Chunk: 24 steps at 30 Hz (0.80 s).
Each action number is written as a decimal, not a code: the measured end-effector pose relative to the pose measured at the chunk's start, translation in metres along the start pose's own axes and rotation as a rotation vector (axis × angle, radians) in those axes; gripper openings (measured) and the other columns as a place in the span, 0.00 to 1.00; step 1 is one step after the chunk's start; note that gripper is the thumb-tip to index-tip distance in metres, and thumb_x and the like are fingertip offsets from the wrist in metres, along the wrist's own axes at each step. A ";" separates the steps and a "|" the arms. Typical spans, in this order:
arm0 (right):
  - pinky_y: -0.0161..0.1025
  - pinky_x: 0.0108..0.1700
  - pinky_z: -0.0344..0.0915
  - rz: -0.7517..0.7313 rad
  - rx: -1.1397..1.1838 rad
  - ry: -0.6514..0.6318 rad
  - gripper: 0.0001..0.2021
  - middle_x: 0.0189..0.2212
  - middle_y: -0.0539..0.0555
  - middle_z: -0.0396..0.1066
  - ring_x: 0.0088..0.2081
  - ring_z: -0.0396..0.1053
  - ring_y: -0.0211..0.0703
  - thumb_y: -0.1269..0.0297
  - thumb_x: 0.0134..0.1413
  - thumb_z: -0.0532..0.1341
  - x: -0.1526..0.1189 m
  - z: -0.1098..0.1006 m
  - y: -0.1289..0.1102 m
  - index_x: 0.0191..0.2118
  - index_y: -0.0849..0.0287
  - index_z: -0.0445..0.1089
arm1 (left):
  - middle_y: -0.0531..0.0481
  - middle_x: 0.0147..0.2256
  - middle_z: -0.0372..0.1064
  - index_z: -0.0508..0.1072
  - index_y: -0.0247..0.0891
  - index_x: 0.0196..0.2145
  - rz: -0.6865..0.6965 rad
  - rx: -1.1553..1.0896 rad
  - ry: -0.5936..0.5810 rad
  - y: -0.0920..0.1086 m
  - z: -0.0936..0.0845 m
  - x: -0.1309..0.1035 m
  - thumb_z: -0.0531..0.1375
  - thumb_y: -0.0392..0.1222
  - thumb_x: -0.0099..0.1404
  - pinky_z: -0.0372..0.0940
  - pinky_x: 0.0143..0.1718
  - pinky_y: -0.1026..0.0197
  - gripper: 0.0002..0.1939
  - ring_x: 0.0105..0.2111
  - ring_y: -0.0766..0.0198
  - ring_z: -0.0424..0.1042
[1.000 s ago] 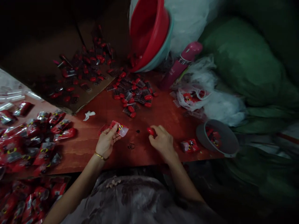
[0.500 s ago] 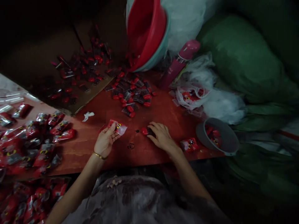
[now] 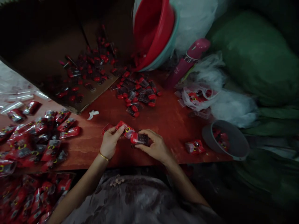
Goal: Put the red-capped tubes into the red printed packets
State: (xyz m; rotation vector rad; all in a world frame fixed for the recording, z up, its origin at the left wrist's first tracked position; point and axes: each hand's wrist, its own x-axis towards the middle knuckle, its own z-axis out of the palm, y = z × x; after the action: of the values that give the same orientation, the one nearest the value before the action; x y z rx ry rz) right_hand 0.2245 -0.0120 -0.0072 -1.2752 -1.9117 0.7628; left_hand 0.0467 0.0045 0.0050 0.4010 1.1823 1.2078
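At the centre of the frame, a thin pouch [image 3: 125,127] is glossy printed plastic film; the small container [image 3: 140,139] beside it pairs shiny red plastic with a clear, smooth plastic body. A bracelet [image 3: 104,156] to their lower left is polished yellow metal. The red tabletop [image 3: 168,119] looks smooth, with a soft sheen (possibly painted wood; the dim light hides the grain). Upper left, a matt cardboard box [image 3: 102,92] has a rough edge. Upper centre, a red basin [image 3: 164,29] is smooth plastic. Lower centre, a garment [image 3: 133,199] is patterned cloth.

Dim | carton [image 3: 99,93] interior near-black | glints on packets [image 3: 22,146] | outer edges blurred, stretched
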 end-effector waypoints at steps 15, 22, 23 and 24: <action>0.42 0.46 0.67 0.029 -0.201 0.267 0.13 0.38 0.57 0.71 0.42 0.69 0.46 0.66 0.51 0.59 0.012 0.041 -0.014 0.45 0.56 0.66 | 0.54 0.23 0.73 0.74 0.34 0.25 0.048 -0.114 0.027 -0.023 0.011 0.002 0.72 0.45 0.36 0.62 0.28 0.68 0.18 0.22 0.72 0.67; 0.39 0.44 0.67 0.011 -0.096 0.236 0.13 0.37 0.56 0.71 0.41 0.70 0.44 0.66 0.50 0.61 0.020 0.055 -0.022 0.43 0.56 0.66 | 0.54 0.21 0.71 0.73 0.34 0.23 0.127 -0.121 -0.025 -0.020 0.011 0.001 0.69 0.48 0.43 0.62 0.28 0.68 0.16 0.22 0.72 0.67; 0.39 0.45 0.67 0.004 -0.081 0.246 0.13 0.38 0.56 0.71 0.41 0.69 0.44 0.67 0.50 0.61 0.021 0.056 -0.024 0.44 0.57 0.66 | 0.54 0.22 0.72 0.73 0.34 0.24 0.144 -0.113 -0.029 -0.019 0.010 0.002 0.70 0.46 0.42 0.62 0.29 0.68 0.15 0.22 0.71 0.67; 0.39 0.45 0.67 0.007 -0.059 0.255 0.13 0.38 0.56 0.71 0.41 0.69 0.44 0.67 0.50 0.61 0.022 0.057 -0.025 0.43 0.57 0.66 | 0.54 0.23 0.72 0.74 0.34 0.24 0.144 -0.112 -0.032 -0.017 0.010 0.002 0.70 0.45 0.41 0.62 0.30 0.67 0.15 0.23 0.71 0.68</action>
State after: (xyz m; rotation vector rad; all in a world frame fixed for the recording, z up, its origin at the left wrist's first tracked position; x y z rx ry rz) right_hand 0.1595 -0.0049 -0.0148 -1.3469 -1.7346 0.5222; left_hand 0.0637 0.0034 -0.0057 0.4250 1.0671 1.3804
